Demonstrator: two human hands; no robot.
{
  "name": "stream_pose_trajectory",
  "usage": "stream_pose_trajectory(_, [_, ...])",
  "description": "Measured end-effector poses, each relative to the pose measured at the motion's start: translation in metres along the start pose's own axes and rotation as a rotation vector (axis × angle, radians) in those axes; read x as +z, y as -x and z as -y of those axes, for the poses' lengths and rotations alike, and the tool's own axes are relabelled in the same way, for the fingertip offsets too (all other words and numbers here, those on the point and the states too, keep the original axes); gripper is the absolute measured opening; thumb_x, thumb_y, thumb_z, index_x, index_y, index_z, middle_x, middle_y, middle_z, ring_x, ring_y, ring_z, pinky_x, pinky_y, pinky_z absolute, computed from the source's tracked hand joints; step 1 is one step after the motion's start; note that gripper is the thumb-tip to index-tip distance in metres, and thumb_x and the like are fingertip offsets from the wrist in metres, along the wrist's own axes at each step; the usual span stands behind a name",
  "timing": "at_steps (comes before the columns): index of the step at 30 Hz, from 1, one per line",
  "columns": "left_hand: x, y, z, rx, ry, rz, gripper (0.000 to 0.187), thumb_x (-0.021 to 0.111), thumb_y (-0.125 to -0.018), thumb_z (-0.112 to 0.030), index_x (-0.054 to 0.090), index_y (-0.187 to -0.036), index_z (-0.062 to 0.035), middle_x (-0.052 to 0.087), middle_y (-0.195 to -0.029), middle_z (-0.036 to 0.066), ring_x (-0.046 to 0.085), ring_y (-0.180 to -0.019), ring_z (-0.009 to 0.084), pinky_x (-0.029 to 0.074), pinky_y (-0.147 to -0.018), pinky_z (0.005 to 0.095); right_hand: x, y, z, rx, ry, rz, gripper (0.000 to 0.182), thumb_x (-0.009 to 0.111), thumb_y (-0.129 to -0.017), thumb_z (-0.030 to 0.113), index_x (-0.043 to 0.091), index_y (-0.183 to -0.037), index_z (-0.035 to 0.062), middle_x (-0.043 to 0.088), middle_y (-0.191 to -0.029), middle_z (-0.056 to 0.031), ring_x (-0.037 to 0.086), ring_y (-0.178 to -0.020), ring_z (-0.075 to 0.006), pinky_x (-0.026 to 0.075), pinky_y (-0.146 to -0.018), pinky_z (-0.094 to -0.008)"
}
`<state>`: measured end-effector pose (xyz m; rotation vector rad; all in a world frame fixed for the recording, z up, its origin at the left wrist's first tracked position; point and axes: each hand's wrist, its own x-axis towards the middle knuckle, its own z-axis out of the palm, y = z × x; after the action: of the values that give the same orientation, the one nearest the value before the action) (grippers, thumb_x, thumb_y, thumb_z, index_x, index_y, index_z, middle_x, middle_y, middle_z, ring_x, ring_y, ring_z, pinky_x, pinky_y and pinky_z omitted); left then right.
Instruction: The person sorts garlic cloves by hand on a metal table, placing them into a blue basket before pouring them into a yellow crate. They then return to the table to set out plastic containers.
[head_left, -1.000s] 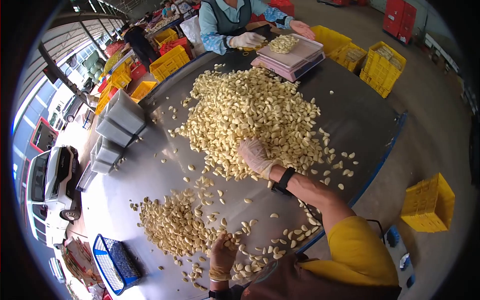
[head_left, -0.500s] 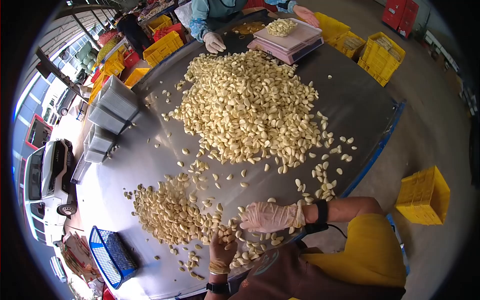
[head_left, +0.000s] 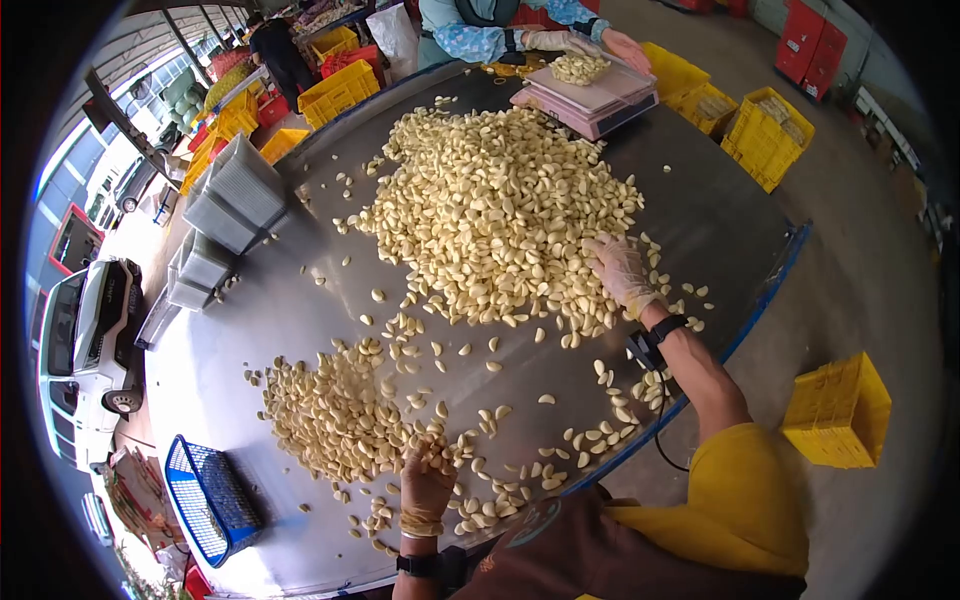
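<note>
A large heap of peeled garlic cloves (head_left: 490,210) covers the middle of the metal table (head_left: 330,300). My gloved right hand (head_left: 620,272) rests at the heap's right edge, fingers stretched out and touching cloves. A smaller pile of garlic cloves (head_left: 325,415) lies at the near left. At that pile's right side is my gloved left hand (head_left: 428,485), its fingers curled round a few cloves; part of the grip is hidden. Loose cloves (head_left: 490,510) are scattered along the near edge, close to my left hand.
Across the table a co-worker's gloved hand (head_left: 560,41) is at garlic on a pink scale (head_left: 590,115). Clear plastic trays (head_left: 235,195) stand at the left edge, a blue basket (head_left: 212,505) at the near left. A yellow crate (head_left: 835,410) sits on the floor right.
My right hand has moved from the near loose cloves up to the large heap's right edge. My left hand has shifted slightly left. The co-worker's gloved hand has moved to the scale.
</note>
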<state>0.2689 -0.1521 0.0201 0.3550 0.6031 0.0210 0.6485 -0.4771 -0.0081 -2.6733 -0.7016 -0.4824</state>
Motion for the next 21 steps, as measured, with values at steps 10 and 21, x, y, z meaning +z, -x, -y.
stream_pose_trajectory(10, [0.006, 0.001, 0.015, -0.082, 0.011, -0.008, 0.019, 0.054, -0.098, -0.02, 0.063, -0.109, -0.0067, 0.067, -0.104, 0.007, 0.064, -0.094, 0.0199, 0.053, -0.078, 0.03, 0.012, -0.015, 0.019, 0.049, 0.188, 0.066, 0.029, 0.069, -0.081, 0.024, 0.064, -0.108, 0.0143, 0.057, -0.108, -0.0057, 0.051, -0.105, -0.0284, 0.04, -0.087, -0.046])
stream_pose_trajectory(21, [0.047, -0.015, 0.034, -0.129, -0.093, 0.065, 0.019, 0.056, -0.098, -0.021, 0.064, -0.108, -0.0074, 0.067, -0.103, 0.008, 0.063, -0.09, 0.019, 0.05, -0.071, 0.0285, 0.022, -0.007, 0.017, 0.22, 0.071, -0.006, 0.023, 0.068, -0.081, 0.026, 0.066, -0.101, 0.0158, 0.057, -0.111, -0.0062, 0.052, -0.105, -0.0309, 0.04, -0.087, -0.0485])
